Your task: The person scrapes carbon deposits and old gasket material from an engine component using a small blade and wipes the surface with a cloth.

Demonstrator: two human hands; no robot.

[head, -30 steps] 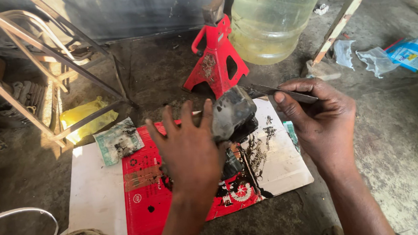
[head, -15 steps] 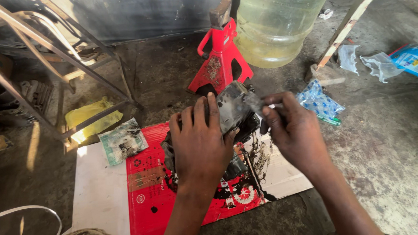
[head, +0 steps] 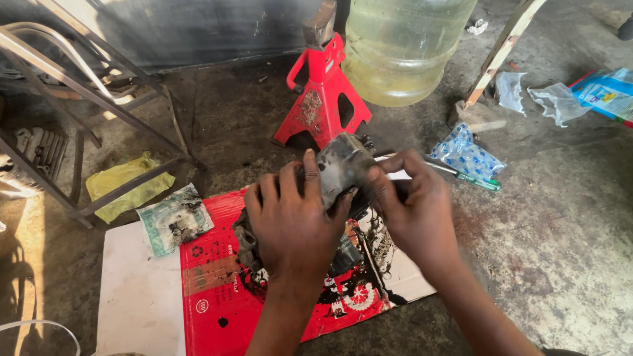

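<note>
The left hand [head: 290, 223] had its grip closed round a greasy grey metal part [head: 341, 168], held just above the red and white cardboard sheet [head: 214, 292] on the floor. The part's long axis ran near to far, its upper end tilted away toward the red jack stand [head: 321, 98]. The right hand [head: 415, 209] pinched its right edge. Oily fingers could have slipped, dropping it onto the screwdriver [head: 468, 177]
</note>
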